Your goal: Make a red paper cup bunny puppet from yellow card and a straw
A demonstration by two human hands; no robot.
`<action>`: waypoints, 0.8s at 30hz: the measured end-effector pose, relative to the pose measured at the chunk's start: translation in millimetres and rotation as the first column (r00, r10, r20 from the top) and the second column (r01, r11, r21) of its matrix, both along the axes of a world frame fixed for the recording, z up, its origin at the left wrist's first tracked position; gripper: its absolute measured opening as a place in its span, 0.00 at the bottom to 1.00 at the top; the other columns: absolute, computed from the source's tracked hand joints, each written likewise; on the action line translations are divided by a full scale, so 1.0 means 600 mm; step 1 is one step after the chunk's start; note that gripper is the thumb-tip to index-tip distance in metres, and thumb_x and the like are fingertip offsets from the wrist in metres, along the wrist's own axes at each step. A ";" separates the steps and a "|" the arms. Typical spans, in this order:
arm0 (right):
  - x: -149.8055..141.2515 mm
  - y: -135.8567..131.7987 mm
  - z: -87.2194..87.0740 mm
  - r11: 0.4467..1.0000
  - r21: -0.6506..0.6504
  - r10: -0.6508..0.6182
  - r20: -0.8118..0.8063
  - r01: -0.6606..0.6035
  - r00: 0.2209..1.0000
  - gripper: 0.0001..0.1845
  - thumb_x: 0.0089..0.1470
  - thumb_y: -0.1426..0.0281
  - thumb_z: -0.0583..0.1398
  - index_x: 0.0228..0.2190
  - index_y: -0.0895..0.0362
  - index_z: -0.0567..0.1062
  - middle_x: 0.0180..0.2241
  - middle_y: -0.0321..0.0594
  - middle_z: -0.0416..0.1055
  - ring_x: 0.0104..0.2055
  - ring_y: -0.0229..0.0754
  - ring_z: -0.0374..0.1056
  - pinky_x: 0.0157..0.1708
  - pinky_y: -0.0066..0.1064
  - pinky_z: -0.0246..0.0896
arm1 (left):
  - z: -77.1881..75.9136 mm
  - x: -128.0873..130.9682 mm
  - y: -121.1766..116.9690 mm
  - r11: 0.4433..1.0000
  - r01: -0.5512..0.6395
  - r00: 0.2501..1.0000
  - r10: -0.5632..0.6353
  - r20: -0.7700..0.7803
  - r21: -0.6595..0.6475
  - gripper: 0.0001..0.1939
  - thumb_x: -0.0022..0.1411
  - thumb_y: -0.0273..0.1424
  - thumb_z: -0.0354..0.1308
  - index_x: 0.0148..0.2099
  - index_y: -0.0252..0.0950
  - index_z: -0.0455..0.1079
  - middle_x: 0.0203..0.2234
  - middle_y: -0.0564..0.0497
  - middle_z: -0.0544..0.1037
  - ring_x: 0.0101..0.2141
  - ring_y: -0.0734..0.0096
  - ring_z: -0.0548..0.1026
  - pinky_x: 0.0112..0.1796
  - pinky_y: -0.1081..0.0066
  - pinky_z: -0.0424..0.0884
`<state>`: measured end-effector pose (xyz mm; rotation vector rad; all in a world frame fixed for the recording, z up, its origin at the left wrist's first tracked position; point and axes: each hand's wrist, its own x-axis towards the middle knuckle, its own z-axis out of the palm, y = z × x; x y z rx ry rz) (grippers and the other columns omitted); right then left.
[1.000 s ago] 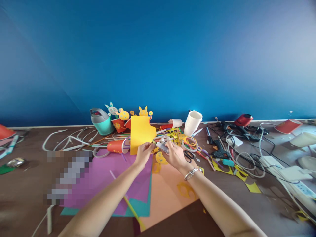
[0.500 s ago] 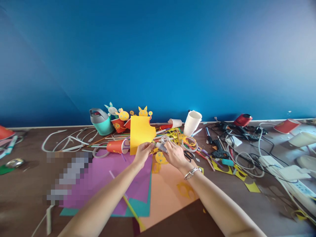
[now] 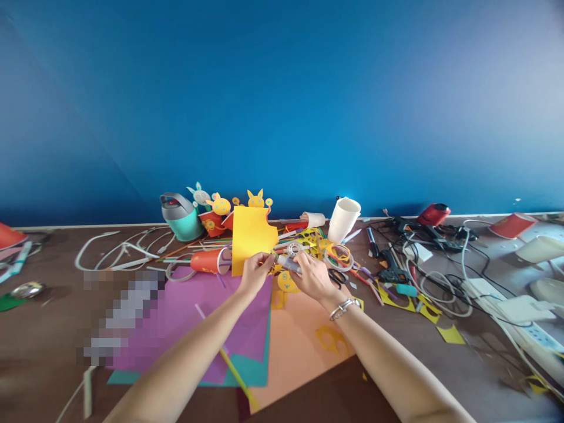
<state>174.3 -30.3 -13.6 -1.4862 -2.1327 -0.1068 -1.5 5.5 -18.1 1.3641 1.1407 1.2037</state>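
Observation:
My left hand (image 3: pixel 258 273) is closed in a pinch in front of a yellow paper sheet (image 3: pixel 251 235) with a curved cut in its right side. What its fingertips hold is too small to make out. My right hand (image 3: pixel 315 275), with a silver bracelet at the wrist, is wrapped round a small translucent bottle (image 3: pixel 291 265). The bottle's pale tip points left towards my left fingertips. Just below the bottle is a round yellow paper face (image 3: pixel 287 282). A clear tape roll (image 3: pixel 294 249) shows behind my right fingers.
Purple paper (image 3: pixel 194 317) and peach paper (image 3: pixel 304 335) lie in front. An orange paper cup (image 3: pixel 207 261) lies on its side at left; stacked white cups (image 3: pixel 343 218) stand behind. Black scissors (image 3: pixel 338 277), a glue gun (image 3: pixel 392 267), cables and a power strip (image 3: pixel 533 338) are at right.
Almost nothing differs. Both hands keep the same place and grip, with the bottle shifted very slightly between them.

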 end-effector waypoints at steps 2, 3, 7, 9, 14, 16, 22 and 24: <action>-0.001 -0.001 0.002 1.000 -0.029 0.006 0.013 -0.005 1.000 0.07 0.50 0.71 0.58 0.33 0.56 0.64 0.33 0.40 0.71 0.31 0.41 0.68 0.25 0.28 0.55 | -0.003 0.000 0.001 1.000 0.020 1.000 -0.020 -0.011 0.012 0.19 0.50 0.46 0.60 0.26 0.33 0.71 0.18 0.54 0.71 0.21 0.76 0.66 0.24 0.75 0.59; 0.000 -0.001 0.002 0.999 -0.041 0.009 0.020 -0.008 1.000 0.07 0.50 0.71 0.58 0.33 0.56 0.63 0.33 0.40 0.71 0.31 0.41 0.68 0.25 0.28 0.55 | -0.003 0.000 0.001 0.999 0.031 0.999 -0.031 -0.021 0.013 0.19 0.50 0.46 0.60 0.26 0.33 0.71 0.17 0.54 0.71 0.21 0.76 0.65 0.24 0.75 0.58; 0.002 0.003 0.000 0.997 -0.062 0.038 0.072 -0.034 0.997 0.07 0.51 0.72 0.57 0.33 0.56 0.63 0.34 0.41 0.70 0.32 0.42 0.68 0.26 0.28 0.56 | 0.001 -0.002 0.000 0.998 0.059 0.996 -0.059 -0.072 -0.003 0.19 0.50 0.46 0.60 0.25 0.33 0.70 0.16 0.56 0.67 0.19 0.77 0.61 0.23 0.75 0.55; 0.002 0.005 -0.002 0.997 -0.057 0.051 0.105 -0.045 0.993 0.07 0.52 0.73 0.56 0.34 0.56 0.62 0.34 0.41 0.69 0.33 0.42 0.68 0.26 0.28 0.56 | 0.003 -0.002 0.000 0.997 0.073 0.993 -0.074 -0.087 -0.014 0.19 0.51 0.46 0.59 0.24 0.33 0.70 0.15 0.57 0.65 0.19 0.78 0.60 0.22 0.75 0.54; 0.003 0.006 -0.004 0.997 -0.048 0.062 0.137 -0.056 0.989 0.07 0.52 0.73 0.56 0.35 0.56 0.61 0.33 0.41 0.67 0.32 0.42 0.66 0.25 0.28 0.54 | 0.002 -0.002 0.000 0.997 0.080 0.994 -0.081 -0.079 -0.022 0.18 0.51 0.45 0.59 0.24 0.33 0.69 0.15 0.56 0.64 0.20 0.78 0.59 0.23 0.75 0.54; 0.004 0.006 -0.003 0.998 -0.040 0.062 0.131 -0.057 0.989 0.07 0.52 0.73 0.55 0.34 0.56 0.61 0.33 0.42 0.67 0.32 0.42 0.66 0.24 0.28 0.54 | 0.001 -0.002 0.000 0.996 0.089 0.994 -0.089 -0.061 -0.015 0.17 0.51 0.44 0.59 0.24 0.33 0.69 0.16 0.56 0.65 0.20 0.77 0.60 0.23 0.75 0.54; 0.001 0.007 -0.003 0.999 -0.039 0.037 0.112 -0.033 0.993 0.06 0.51 0.74 0.55 0.33 0.55 0.62 0.33 0.42 0.69 0.30 0.42 0.67 0.22 0.28 0.53 | 0.008 -0.002 -0.008 0.993 0.115 0.993 -0.114 -0.037 0.028 0.16 0.53 0.42 0.60 0.26 0.33 0.70 0.18 0.55 0.68 0.21 0.76 0.62 0.24 0.75 0.57; 0.000 0.008 -0.004 0.999 -0.032 0.036 0.119 -0.033 0.992 0.06 0.50 0.75 0.55 0.33 0.55 0.63 0.32 0.43 0.69 0.31 0.43 0.67 0.21 0.28 0.52 | 0.014 0.000 -0.013 0.987 0.147 0.988 -0.144 -0.052 0.062 0.15 0.53 0.41 0.59 0.26 0.34 0.71 0.19 0.54 0.70 0.23 0.76 0.64 0.25 0.75 0.59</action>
